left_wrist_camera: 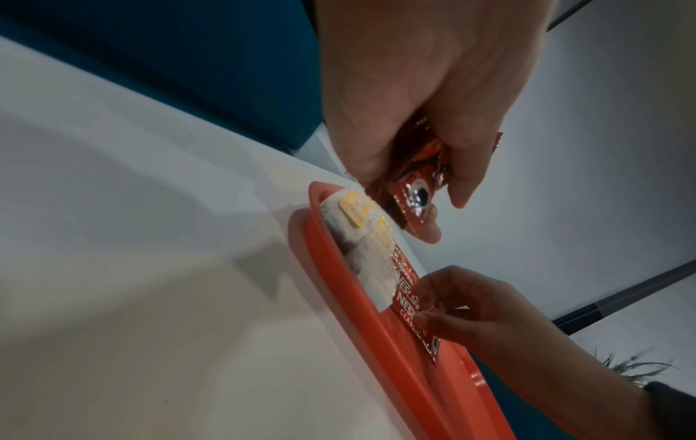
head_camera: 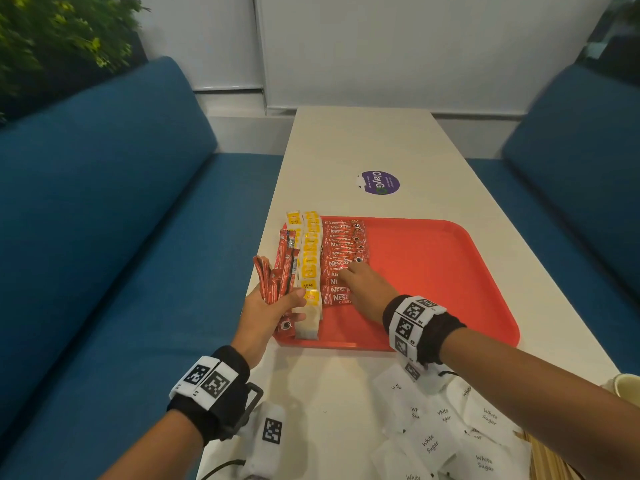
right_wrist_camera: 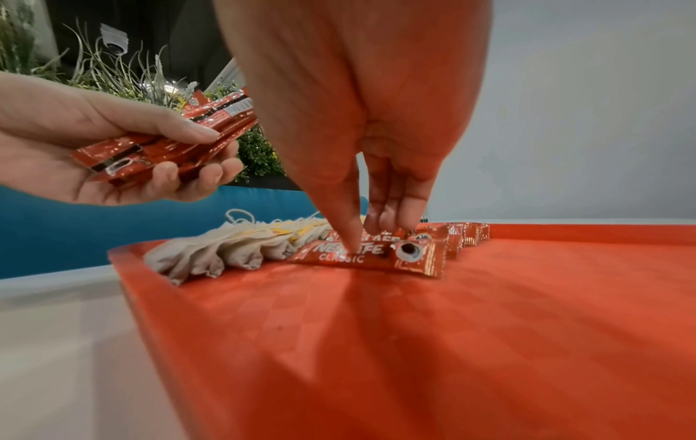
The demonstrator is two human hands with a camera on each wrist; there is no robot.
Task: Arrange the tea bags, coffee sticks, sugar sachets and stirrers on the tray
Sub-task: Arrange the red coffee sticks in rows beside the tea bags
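- The step in hand looks like laying out the coffee sticks (head_camera: pixel 341 258): a column of them lies on the red tray (head_camera: pixel 433 271), just beside a column of tea bags (head_camera: pixel 310 268) along the tray's left edge.
- The right hand (head_camera: pixel 363 289) reaches down to the near end of the coffee column; its fingers (right_wrist_camera: pixel 348 232) are extended, tips pressing the nearest stick flat, pinching nothing.
- The left hand (head_camera: pixel 268 313) hovers over the tray's left edge, fingers and thumb curled round a spare bundle of sticks (head_camera: pixel 280 275), fanned upward.
- Next move, as I judge it: draw one stick from the bundle and set it parallel at the near end, without nudging the row.
- The tray's right half is bare.
- The sugar sachets (head_camera: pixel 450 431) lie loose on the worktop (head_camera: pixel 346 386), near the person, not yet on the tray; no stirrers can be made out for certain.
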